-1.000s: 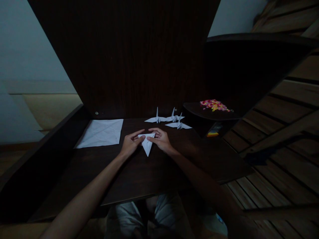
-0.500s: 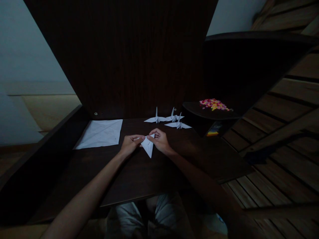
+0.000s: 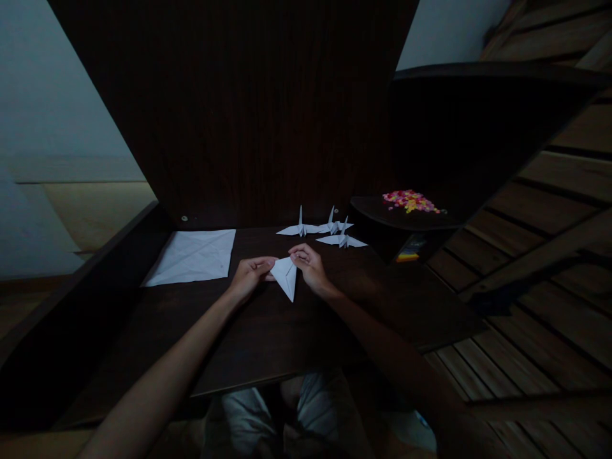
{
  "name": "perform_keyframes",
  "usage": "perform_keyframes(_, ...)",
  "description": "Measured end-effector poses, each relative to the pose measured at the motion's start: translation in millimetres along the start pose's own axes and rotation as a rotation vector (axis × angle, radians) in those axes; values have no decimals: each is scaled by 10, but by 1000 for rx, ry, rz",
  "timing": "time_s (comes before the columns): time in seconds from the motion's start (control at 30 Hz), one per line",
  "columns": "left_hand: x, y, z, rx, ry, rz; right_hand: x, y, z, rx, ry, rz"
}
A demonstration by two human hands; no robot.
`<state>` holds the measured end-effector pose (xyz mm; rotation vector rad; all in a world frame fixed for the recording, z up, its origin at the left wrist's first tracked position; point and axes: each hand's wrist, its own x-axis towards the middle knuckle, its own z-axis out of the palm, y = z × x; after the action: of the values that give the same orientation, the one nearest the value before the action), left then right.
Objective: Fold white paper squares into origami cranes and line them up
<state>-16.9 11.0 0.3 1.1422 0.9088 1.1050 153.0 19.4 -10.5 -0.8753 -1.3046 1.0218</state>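
A piece of folded white paper (image 3: 287, 279) is held between both hands just above the dark desk, its sharp point toward me. My left hand (image 3: 250, 275) is closed, pinching the upper left corner between thumb and fingers. At the upper right corner, my right hand (image 3: 310, 266) grips with thumb and fingertips. A slit between folded flaps runs down the paper's face. Beyond the hands stand three white paper cranes: one on the left (image 3: 300, 229), one behind (image 3: 331, 226) and one nearer on the right (image 3: 342, 241).
A creased white sheet (image 3: 194, 257) lies on the desk (image 3: 248, 344) at the left. Small pink, red and yellow pieces (image 3: 412, 201) are heaped on a low corner shelf (image 3: 396, 220) at the right. A raised side board (image 3: 90, 274) borders the desk's left.
The folded paper has turned slightly, its lower point shifting a little right. My right hand's fingers have moved up and off its face to the corner, showing more of the paper.
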Motion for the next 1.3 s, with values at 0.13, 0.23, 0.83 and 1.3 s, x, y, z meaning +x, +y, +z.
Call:
perform_keyframes(0.13, -31, 13, 9, 67, 36, 55, 4, -3, -3, 2, 20, 0)
perform_keyframes(0.23, -67, 46, 24, 140, 36, 72, 7, -6, 0, -7, 24, -21)
perform_keyframes(0.83, -8, 2, -21, 171, 131, 58, -68, -55, -27, 50, -80, -14)
perform_keyframes(1.3, -26, -21, 39, 71, 30, 101, -42, -23, 53, -12, 36, -14)
